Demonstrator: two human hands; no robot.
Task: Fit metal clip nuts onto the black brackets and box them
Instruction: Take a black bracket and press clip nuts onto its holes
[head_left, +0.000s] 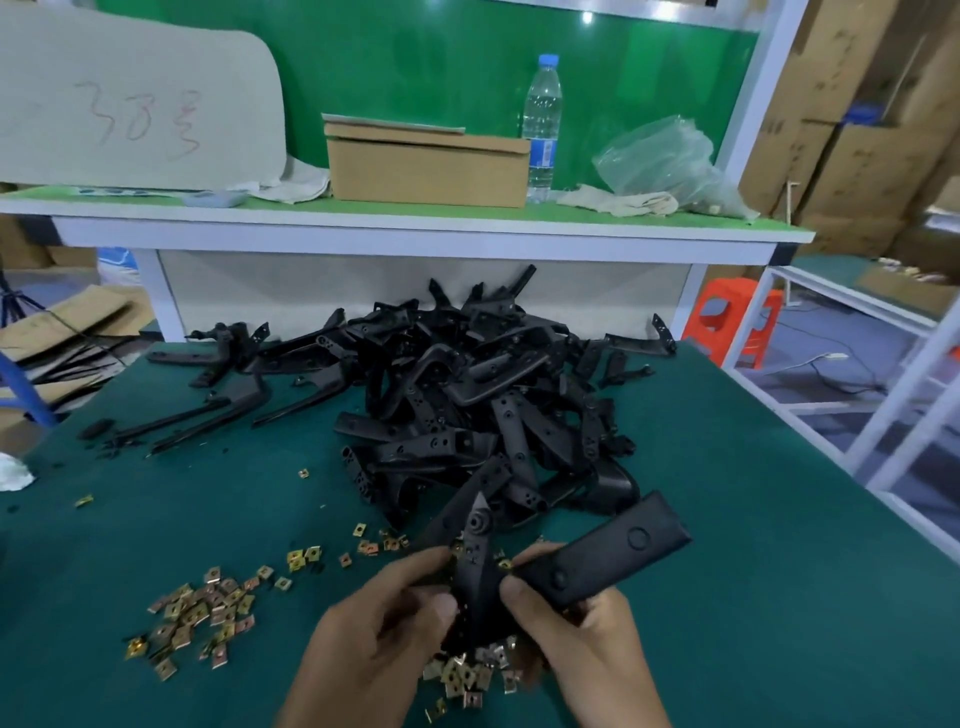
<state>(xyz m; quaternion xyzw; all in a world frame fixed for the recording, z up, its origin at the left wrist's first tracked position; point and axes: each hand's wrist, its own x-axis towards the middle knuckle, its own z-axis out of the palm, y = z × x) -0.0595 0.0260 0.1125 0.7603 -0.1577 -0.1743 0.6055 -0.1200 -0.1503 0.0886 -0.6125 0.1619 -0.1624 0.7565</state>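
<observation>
Both hands hold one black bracket (605, 553) low in the middle of the view. My left hand (374, 631) grips its narrow pointed arm, thumb pressed near the lower end. My right hand (582, 644) grips the bracket's wide flat arm, which juts up to the right. A big heap of black brackets (467, 395) lies on the green table (753, 571) behind my hands. Gold metal clip nuts (202, 613) are scattered to the left, and more clip nuts (467, 675) lie under my hands. A cardboard box (426, 166) stands on the raised shelf at the back.
On the shelf stand a water bottle (543, 130), a crumpled plastic bag (665, 161), cloths (618, 200) and a grey board (135, 104). Long black strips (208, 415) lie left of the heap. An orange stool (727, 322) and white frames stand beyond the table's right edge.
</observation>
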